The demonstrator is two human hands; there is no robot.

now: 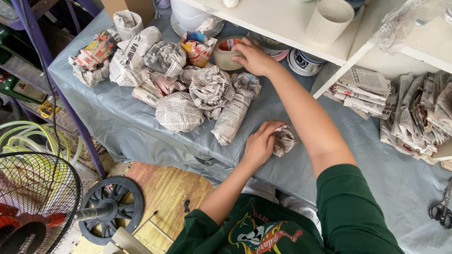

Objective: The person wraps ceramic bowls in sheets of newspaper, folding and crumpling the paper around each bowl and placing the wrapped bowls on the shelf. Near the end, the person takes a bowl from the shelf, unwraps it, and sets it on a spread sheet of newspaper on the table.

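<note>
Clearly, the risk lies with the small newspaper-wrapped bundle (284,140) near the front edge of the grey-covered table (376,164): pinned by one hand only, its loose paper could spring open, or it could get nudged off the edge, I judge. The reach past the pile of wrapped bundles (188,89) might also knock one over. The left hand (260,143) is curled around the small bundle, pressing it to the table. The right hand (254,56) stretches well away under the white shelf (282,23), fingers spread flat on a roll of tape (225,52), touching it rather than gripping.
</note>
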